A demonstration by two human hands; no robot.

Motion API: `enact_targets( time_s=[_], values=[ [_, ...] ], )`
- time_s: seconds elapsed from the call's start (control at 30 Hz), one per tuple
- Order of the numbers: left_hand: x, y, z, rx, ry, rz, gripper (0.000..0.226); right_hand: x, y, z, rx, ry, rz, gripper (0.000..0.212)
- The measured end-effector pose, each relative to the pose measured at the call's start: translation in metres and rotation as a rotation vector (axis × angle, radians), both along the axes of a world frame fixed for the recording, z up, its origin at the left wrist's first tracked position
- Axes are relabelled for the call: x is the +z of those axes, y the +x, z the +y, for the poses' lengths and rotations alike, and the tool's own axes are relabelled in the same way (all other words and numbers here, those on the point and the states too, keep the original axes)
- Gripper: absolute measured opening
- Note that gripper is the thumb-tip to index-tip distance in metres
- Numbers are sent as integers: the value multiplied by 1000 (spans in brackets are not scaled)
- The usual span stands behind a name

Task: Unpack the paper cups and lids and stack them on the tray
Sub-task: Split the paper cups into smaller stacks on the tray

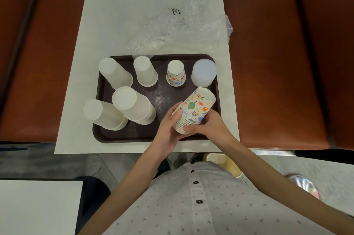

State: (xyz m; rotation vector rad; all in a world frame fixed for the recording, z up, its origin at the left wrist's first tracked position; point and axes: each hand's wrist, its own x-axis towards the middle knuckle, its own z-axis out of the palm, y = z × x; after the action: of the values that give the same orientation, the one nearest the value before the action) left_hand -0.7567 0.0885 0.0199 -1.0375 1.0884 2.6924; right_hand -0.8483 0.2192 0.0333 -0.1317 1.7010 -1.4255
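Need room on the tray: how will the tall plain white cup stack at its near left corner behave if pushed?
The plain white cup stack is tall, narrow and inverted, so a high push would probably tip it. Nested paper, so likely light; it may slide easily on the tray. It stands by the rim, which could catch it.

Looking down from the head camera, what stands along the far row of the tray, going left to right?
leaning white cup stack → shorter white cup stack → upturned patterned cup → stack of translucent lids
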Motion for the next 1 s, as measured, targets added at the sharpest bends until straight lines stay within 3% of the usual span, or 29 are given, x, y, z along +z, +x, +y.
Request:
enact_targets(
  time_s=[0.07, 0.2, 0.37, 0.47, 0.63, 1.0],
  values=[
    [5, -5, 2, -8, 1, -15, 76, 1, 0, 2, 34, 21, -2, 60],
    [8, -6, 8, -1, 35, 3, 54, 5, -7, 8, 10, -52, -98, 66],
    [9, -7, 10, 45, -8, 44, 49, 9, -10, 5, -134, -81, -50, 63],
    [8, -6, 5, 30, -22, 61, 50, 12, -19, 7, -104, -92, -78, 52],
    [9, -6, 2, -32, -92, 72, 52, 18, -27, 11, -41, -50, -77, 56],
    [8, -7, 4, -46, -107, 47, 49, 34, -39, 21, -149, -53, -44, 53]
  ],
)
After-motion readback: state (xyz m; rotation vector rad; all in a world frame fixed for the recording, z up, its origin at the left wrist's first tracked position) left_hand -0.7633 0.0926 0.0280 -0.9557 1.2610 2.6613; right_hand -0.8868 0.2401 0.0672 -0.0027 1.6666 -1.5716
